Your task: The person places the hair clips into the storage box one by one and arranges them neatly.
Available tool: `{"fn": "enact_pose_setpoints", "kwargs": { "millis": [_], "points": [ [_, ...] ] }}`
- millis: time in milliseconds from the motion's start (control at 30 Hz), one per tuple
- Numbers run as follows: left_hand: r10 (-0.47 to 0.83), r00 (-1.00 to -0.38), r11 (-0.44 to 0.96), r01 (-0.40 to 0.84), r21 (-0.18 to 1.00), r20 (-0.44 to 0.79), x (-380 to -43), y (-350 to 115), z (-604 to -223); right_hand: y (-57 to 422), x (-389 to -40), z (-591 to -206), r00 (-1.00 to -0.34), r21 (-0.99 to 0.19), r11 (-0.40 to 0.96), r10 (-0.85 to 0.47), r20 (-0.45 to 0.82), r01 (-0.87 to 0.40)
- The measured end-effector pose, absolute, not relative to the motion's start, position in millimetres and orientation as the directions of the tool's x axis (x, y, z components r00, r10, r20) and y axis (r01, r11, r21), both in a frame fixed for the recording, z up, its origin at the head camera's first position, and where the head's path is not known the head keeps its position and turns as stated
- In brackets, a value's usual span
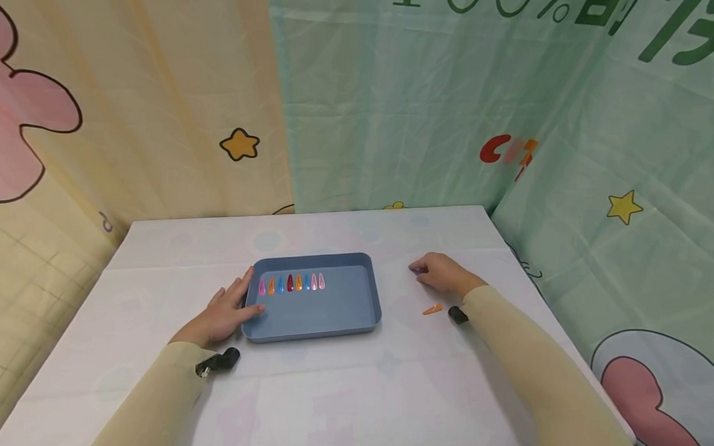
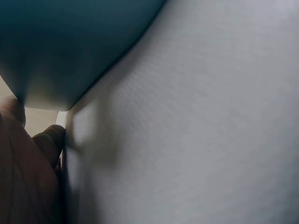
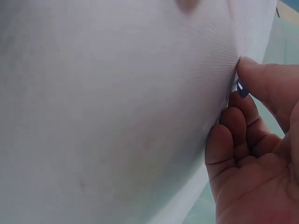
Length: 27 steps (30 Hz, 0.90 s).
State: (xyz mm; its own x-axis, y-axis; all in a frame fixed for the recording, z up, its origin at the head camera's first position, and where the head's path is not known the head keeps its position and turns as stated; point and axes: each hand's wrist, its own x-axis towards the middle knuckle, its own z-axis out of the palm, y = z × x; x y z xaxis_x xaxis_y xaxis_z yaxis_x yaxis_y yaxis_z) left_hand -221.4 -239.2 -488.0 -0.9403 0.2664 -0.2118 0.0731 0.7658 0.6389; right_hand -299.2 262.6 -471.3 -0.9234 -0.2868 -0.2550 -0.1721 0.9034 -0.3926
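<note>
A blue-grey tray (image 1: 319, 316) lies on the table with several snap hair clips in a row along its far left part, among them a red hair clip (image 1: 290, 283). My left hand (image 1: 218, 316) rests at the tray's left end, fingers spread and fairly straight, the thumb reaching over the rim. To the right of the tray, my right hand (image 1: 444, 272) pinches a small blue hair clip (image 3: 242, 88) between thumb and fingers, close to the tabletop. Most of that clip is hidden by the fingertips. An orange hair clip (image 1: 433, 309) lies on the table just nearer than the right hand.
A white patterned cloth (image 1: 339, 394) covers the table. Printed curtains (image 1: 377, 117) hang behind the table's far edge and along both sides. Each wrist carries a black camera, such as the left wrist camera (image 1: 224, 359).
</note>
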Motion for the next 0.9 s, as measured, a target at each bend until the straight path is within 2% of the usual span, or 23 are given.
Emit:
{"fn": "enact_pose_setpoints", "kwargs": {
  "millis": [233,400,600,767,900],
  "points": [
    [0.270,-0.941,0.763,0.079,0.641,-0.205,-221.7,-239.9,-488.5,264.8,-300.0,-473.9,-0.937,-0.388,0.902,-0.283,-0.205,-0.188],
    [0.275,-0.941,0.763,0.087,0.641,-0.199,-221.8,-240.5,-489.5,265.9,-297.3,-471.5,-0.939,-0.438,0.887,-0.263,-0.220,-0.145],
    [0.274,-0.942,0.765,0.091,0.637,-0.195,-222.4,-241.1,-490.9,264.1,-294.9,-467.6,-0.954,-0.587,0.809,-0.206,-0.217,-0.041],
    [0.281,-0.941,0.766,0.104,0.634,-0.186,-222.3,-241.7,-491.5,261.0,-291.7,-461.8,-0.952,-0.733,0.679,-0.191,-0.239,0.048],
    [0.281,-0.942,0.766,0.103,0.635,-0.186,-222.2,-241.6,-491.8,256.8,-290.4,-458.1,-0.956,-0.808,0.585,-0.190,-0.224,0.073]
  ]
}}
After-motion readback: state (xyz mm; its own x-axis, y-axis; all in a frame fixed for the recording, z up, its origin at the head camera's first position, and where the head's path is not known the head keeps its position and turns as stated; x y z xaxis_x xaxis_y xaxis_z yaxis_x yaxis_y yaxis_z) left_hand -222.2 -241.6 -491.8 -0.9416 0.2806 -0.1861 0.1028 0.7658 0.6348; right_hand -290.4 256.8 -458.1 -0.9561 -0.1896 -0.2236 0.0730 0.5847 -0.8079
